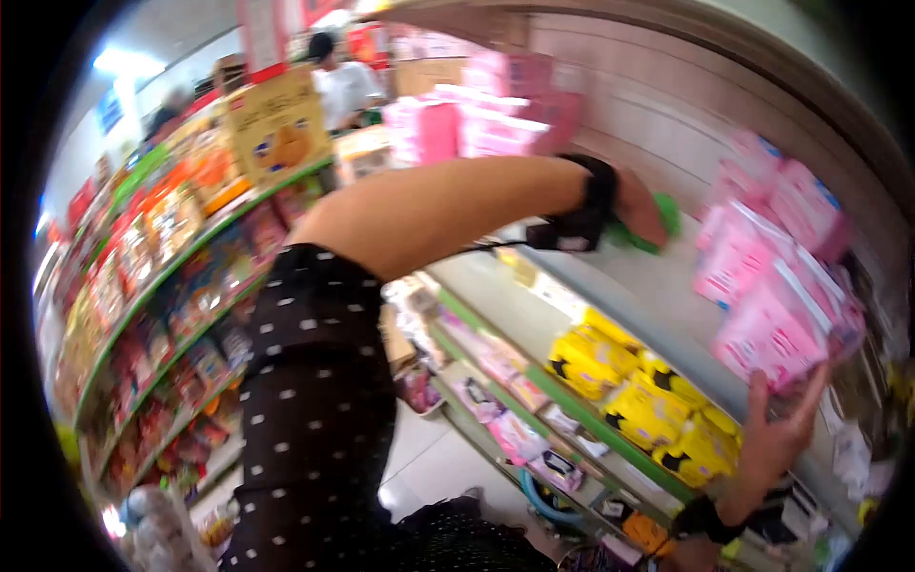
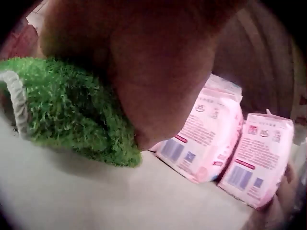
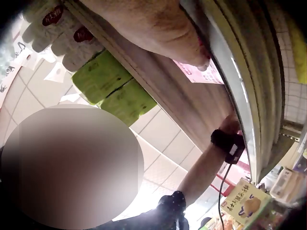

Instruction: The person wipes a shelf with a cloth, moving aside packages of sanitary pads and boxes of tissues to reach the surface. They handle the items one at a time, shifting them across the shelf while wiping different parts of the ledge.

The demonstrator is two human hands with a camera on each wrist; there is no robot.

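Note:
My left hand (image 1: 640,208) reaches across to the pale shelf board (image 1: 620,276) and holds a fuzzy green cleaning cloth (image 1: 667,219) against it. Up close in the left wrist view, the cloth (image 2: 81,115) is shaggy with a whitish edging strip, and the hand (image 2: 158,67) covers its upper part. On the same board, to the right, pink printed packs (image 1: 772,329) lean in a cluster. With fingers extended and spread, my right hand (image 1: 777,439) touches the lower edge of the nearest pack. In the right wrist view this hand (image 3: 153,33) mostly hides a pink pack (image 3: 199,73).
Yellow packs (image 1: 658,400) fill the shelf below, behind a green edge strip. More pink packs (image 1: 467,119) stand at the far end. A snack rack (image 1: 172,315) lies left, with a yellow box (image 1: 276,129) on top. A person (image 1: 345,91) stands in the background.

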